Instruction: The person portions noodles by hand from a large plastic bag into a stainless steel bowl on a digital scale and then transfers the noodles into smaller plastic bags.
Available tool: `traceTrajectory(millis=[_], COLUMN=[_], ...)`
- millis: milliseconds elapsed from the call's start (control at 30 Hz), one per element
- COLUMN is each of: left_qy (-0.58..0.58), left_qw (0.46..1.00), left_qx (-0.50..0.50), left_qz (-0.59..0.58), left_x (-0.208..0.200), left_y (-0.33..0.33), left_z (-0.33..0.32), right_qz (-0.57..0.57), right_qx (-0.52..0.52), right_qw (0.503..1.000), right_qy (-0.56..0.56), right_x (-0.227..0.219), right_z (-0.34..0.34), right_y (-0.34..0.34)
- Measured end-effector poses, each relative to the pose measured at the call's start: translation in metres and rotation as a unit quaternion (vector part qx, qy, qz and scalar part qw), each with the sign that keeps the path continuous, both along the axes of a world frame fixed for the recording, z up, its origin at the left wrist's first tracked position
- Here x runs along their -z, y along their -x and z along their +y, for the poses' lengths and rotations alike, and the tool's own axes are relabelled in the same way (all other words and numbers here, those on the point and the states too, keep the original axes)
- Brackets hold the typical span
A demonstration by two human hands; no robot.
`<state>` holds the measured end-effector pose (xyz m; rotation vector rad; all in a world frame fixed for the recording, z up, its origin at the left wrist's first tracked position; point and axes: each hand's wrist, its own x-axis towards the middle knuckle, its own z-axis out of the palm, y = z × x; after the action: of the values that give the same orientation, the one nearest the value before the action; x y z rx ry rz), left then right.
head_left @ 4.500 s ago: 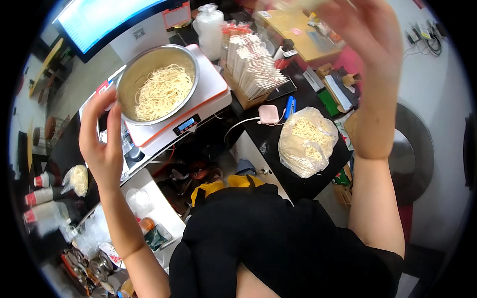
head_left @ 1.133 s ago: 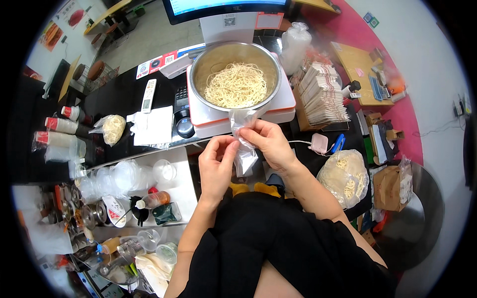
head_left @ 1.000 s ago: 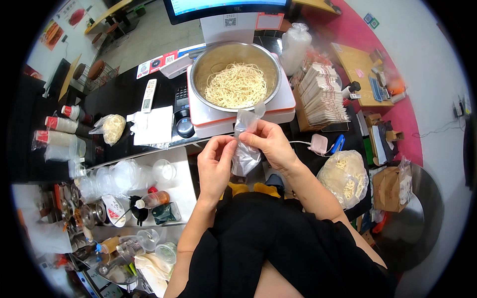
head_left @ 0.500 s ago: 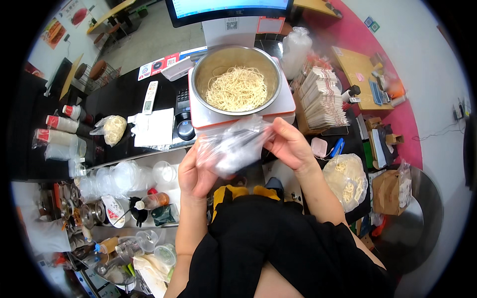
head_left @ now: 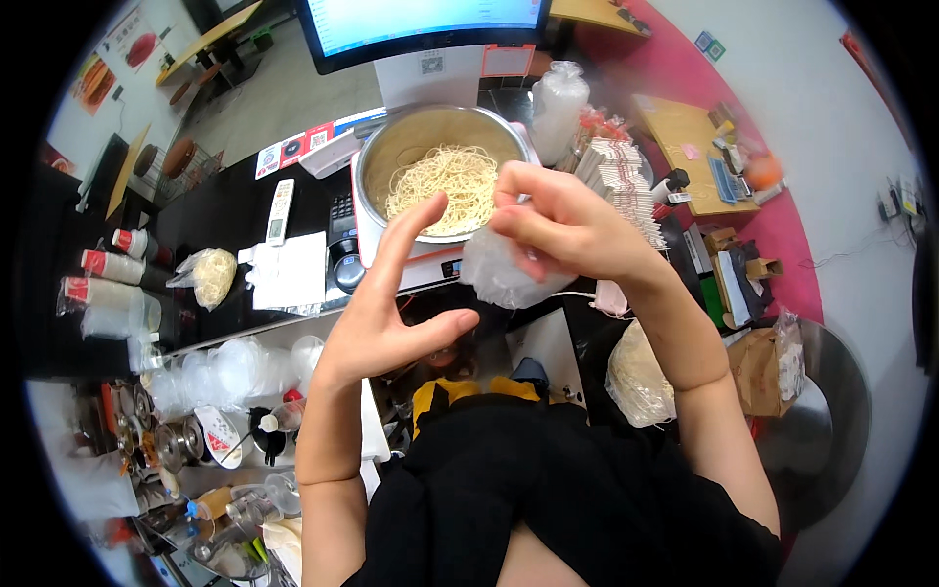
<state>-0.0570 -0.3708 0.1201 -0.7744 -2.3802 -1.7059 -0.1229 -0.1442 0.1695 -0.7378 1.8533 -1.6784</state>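
Observation:
My right hand is closed on the top of a thin clear plastic bag, which hangs crumpled below the fingers in front of the scale. My left hand is apart from the bag, thumb and fingers spread with nothing between them. Just beyond both hands a steel bowl rests on the scale, with a heap of pale noodles inside. The right hand hides part of the bowl's near right rim.
A bagged portion of noodles lies on the left of the counter, near a white remote and paper sheets. Another bag of noodles is at the right. Stacked paper packets stand beside the bowl, with a monitor behind it.
My left hand has let go of the bag and opened out to the left. The right hand has raised its grip, keeping the bag. The whole view has shifted slightly.

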Motion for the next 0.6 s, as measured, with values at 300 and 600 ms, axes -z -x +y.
traceTrajectory(millis=[300, 600], left_qy=[-0.198, -0.008], left_qw=[0.956, 0.855], left_qx=[0.062, 0.423], left_qz=[-0.209, -0.301], left_x=[-0.010, -0.021], left_y=[0.020, 0.023], left_z=[-0.001, -0.038], right_qz=[-0.073, 0.147], right_qx=[-0.066, -0.260], right_qw=[0.990, 0.901], right_qy=[-0.099, -0.316], right_x=[-0.019, -0.016], right_z=[0.005, 0.020], right_y=[0.013, 0.018])
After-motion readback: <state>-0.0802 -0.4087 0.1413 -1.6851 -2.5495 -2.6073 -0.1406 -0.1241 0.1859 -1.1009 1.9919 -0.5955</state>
